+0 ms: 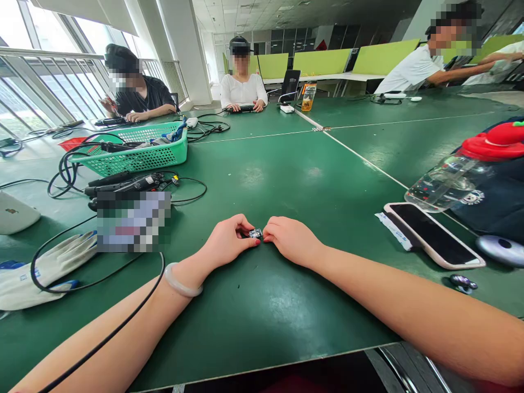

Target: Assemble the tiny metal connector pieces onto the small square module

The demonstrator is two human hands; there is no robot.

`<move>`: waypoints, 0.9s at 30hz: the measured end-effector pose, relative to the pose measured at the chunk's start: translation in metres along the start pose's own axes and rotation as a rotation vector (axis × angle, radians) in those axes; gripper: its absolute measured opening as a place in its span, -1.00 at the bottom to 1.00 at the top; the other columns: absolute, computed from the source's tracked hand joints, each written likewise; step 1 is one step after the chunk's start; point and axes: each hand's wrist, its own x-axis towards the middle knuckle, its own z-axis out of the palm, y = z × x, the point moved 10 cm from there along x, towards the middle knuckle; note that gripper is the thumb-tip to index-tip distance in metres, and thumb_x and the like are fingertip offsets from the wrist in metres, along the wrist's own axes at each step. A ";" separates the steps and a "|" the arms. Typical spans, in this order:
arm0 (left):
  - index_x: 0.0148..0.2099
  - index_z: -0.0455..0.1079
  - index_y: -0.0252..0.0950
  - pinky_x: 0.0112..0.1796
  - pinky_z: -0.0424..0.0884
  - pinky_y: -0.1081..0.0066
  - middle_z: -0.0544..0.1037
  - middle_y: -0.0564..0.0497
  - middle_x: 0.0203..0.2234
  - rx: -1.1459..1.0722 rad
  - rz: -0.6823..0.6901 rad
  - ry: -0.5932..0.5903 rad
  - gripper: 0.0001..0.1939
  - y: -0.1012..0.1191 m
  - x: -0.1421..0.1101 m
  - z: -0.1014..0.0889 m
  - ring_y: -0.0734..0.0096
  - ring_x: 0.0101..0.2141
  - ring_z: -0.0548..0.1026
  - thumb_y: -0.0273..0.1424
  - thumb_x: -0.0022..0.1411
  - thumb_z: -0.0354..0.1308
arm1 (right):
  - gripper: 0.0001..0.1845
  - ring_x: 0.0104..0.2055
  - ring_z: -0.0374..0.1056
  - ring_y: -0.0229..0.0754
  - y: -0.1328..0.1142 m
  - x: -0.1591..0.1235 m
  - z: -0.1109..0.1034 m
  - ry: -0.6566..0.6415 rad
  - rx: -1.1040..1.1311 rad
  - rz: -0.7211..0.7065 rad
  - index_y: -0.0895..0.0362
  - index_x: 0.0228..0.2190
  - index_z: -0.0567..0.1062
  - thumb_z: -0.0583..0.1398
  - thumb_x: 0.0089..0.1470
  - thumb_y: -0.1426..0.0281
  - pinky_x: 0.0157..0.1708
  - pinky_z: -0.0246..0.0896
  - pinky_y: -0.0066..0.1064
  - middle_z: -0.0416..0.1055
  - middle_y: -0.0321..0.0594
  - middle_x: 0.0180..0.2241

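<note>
Close to the table's near edge, my left hand (231,238) pinches a small black-and-silver piece (255,233) between thumb and fingertips. Its kind is too small to make out. Just right of it is my right hand (291,238), palm down with the fingers curled and pressed together. The right fingertips come very near the piece; whether they touch it or hold something of their own cannot be seen. A pale bangle (183,281) circles my left wrist, and a black cable (118,327) runs across that forearm.
Left on the green table (262,180) are a green basket (141,158) of cables, black devices (126,185), a blurred box (133,222) and work gloves (57,270). To the right lie a phone (436,234), a red-lidded bottle (446,177) and a mouse (501,250). Several people sit beyond.
</note>
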 end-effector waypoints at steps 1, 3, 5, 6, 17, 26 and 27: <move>-0.37 0.31 -0.26 -0.44 0.26 0.44 0.52 0.09 -0.45 0.001 0.001 0.001 -0.74 0.000 0.000 0.000 0.48 -0.48 0.37 -0.32 -0.07 0.33 | -0.78 -0.28 0.28 -0.22 -0.001 0.000 0.001 0.001 -0.013 -0.014 0.16 -0.40 0.48 0.07 0.22 0.45 -0.27 0.12 -0.39 0.39 -0.21 -0.35; -0.37 0.31 -0.26 -0.43 0.26 0.44 0.52 0.09 -0.44 0.002 0.007 0.000 -0.74 0.000 0.000 0.000 0.48 -0.48 0.37 -0.32 -0.07 0.33 | -0.79 -0.29 0.26 -0.22 -0.001 -0.001 -0.001 0.025 -0.009 -0.017 0.17 -0.41 0.46 0.06 0.21 0.47 -0.28 0.11 -0.39 0.38 -0.21 -0.36; -0.38 0.30 -0.26 -0.43 0.26 0.44 0.53 0.09 -0.44 -0.003 0.015 -0.005 -0.72 0.001 0.000 0.001 0.48 -0.48 0.37 -0.31 -0.08 0.34 | -0.80 -0.32 0.24 -0.24 0.000 -0.003 -0.008 0.082 0.036 0.005 0.17 -0.40 0.44 0.06 0.21 0.49 -0.30 0.11 -0.40 0.37 -0.22 -0.35; -0.38 0.30 -0.26 -0.43 0.26 0.44 0.52 0.10 -0.44 -0.004 0.019 -0.010 -0.71 0.002 0.000 0.001 0.49 -0.48 0.37 -0.31 -0.08 0.34 | -0.81 -0.33 0.24 -0.25 0.000 -0.004 -0.012 0.118 0.070 0.015 0.17 -0.39 0.44 0.05 0.20 0.50 -0.32 0.11 -0.41 0.36 -0.22 -0.34; -0.40 0.28 -0.26 -0.39 0.28 0.44 0.49 0.13 -0.47 -0.016 0.069 -0.071 -0.69 0.008 -0.004 0.007 0.50 -0.46 0.35 -0.30 -0.09 0.36 | -0.82 -0.32 0.26 -0.26 -0.018 -0.006 -0.021 0.236 0.162 -0.056 0.16 -0.38 0.46 0.08 0.21 0.45 -0.31 0.15 -0.42 0.39 -0.21 -0.33; -0.39 0.28 -0.26 -0.38 0.32 0.43 0.52 0.10 -0.43 -0.034 0.052 -0.062 -0.69 0.008 -0.004 0.005 0.47 -0.45 0.38 -0.30 -0.09 0.36 | -0.77 -0.25 0.34 -0.26 -0.003 -0.006 -0.034 0.222 0.306 0.033 0.13 -0.34 0.54 0.07 0.21 0.48 -0.21 0.21 -0.42 0.46 -0.22 -0.28; -0.39 0.29 -0.26 -0.37 0.32 0.42 0.53 0.09 -0.41 -0.030 0.046 -0.060 -0.69 0.008 -0.004 0.005 0.46 -0.44 0.39 -0.30 -0.09 0.36 | -0.76 -0.24 0.35 -0.25 0.005 -0.007 -0.034 0.211 0.308 0.074 0.13 -0.34 0.55 0.07 0.20 0.48 -0.20 0.21 -0.41 0.47 -0.22 -0.28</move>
